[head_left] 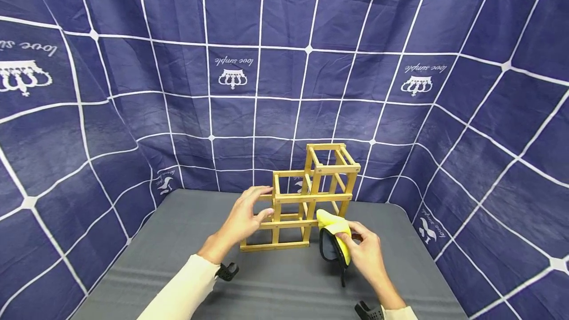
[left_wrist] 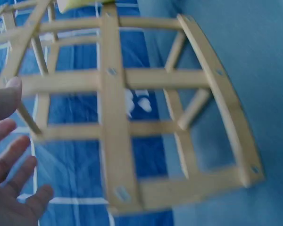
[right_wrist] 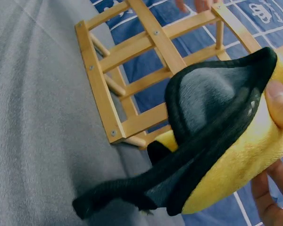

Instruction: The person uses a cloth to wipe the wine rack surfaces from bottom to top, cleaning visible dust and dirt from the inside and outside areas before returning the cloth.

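Note:
A stepped wooden rack (head_left: 291, 197) of pale slats and posts stands on the grey surface. Beside its left end is my left hand (head_left: 242, 217), thumb and fingers spread apart and nothing held between them. In the left wrist view the thumb (left_wrist: 7, 100) overlaps a slat; whether it touches I cannot tell. My right hand (head_left: 366, 251) pinches a cloth (head_left: 344, 251) in front of the rack's right side. This cloth is yellow on one face and grey on the other, with black edging (right_wrist: 127, 183). It hangs folded, and part of the right fingers is hidden behind it.
A grey cloth-covered surface (head_left: 186, 231) lies under the rack. Blue fabric (head_left: 284, 78) with white lines and printed crowns hangs behind and on both sides. Dark wrist mounts (head_left: 227, 271) show by both forearms.

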The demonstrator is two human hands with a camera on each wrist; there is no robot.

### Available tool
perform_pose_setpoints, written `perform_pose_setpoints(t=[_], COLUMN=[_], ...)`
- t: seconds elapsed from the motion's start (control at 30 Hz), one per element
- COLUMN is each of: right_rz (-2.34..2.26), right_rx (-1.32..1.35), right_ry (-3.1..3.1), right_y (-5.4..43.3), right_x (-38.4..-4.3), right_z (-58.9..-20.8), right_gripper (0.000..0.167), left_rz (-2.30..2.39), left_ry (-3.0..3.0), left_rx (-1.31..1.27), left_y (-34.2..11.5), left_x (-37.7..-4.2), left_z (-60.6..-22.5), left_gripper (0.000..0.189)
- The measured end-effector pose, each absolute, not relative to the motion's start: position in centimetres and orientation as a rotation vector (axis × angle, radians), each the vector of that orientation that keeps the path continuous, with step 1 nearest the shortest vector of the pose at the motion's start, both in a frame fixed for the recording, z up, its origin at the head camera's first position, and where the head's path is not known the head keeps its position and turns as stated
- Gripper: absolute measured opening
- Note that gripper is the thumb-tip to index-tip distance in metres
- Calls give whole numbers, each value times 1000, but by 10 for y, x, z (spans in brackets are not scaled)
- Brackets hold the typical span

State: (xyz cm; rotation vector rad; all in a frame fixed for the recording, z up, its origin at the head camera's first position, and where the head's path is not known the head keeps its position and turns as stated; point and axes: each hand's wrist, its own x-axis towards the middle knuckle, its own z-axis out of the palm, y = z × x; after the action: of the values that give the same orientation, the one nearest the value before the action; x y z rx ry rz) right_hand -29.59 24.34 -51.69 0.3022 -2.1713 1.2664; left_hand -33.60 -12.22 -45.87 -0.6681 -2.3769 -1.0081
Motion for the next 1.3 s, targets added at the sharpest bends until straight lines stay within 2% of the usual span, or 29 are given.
perform_pose_setpoints(t=[0.2, 0.3, 0.4, 0.6, 0.87, 1.1, 1.2, 1.3], right_rz=[1222, 1212, 1098, 812, 375, 161, 237, 308], right_rx=[406, 495, 631, 951, 1259, 1318, 1307, 1302], right_ry=[-2208, -2222, -2212, -2150, -2226, -2231, -2336, -2465], right_y=[240, 236, 229, 204, 144, 89, 83, 89], right_x=[-295, -296, -298, -302, -302, -313, -314, -311], right_z=[-522, -525, -527, -533, -541, -555, -560, -562], right_gripper=[32, 33, 34, 42, 40, 37, 34, 39], left_rz=[-954, -1011, -1040, -1043, -1070, -1091, -1087, -1077], left_ry=[-2500, -2545, -2525, -2465, -2456, -2499, -2489, -2484], left_rx=[-458, -443, -483, -582, -604, -551, -583, -628], left_y=[-161, -170, -171, -162, -145, -145, -147, -149], left_x=[-327, -323, -321, -318, -317, -317, -316, -315], left_z=[-486, -494, -499, -503, -505, -505, -504, -503], left_gripper=[34, 19, 13, 12, 12, 11, 15, 19])
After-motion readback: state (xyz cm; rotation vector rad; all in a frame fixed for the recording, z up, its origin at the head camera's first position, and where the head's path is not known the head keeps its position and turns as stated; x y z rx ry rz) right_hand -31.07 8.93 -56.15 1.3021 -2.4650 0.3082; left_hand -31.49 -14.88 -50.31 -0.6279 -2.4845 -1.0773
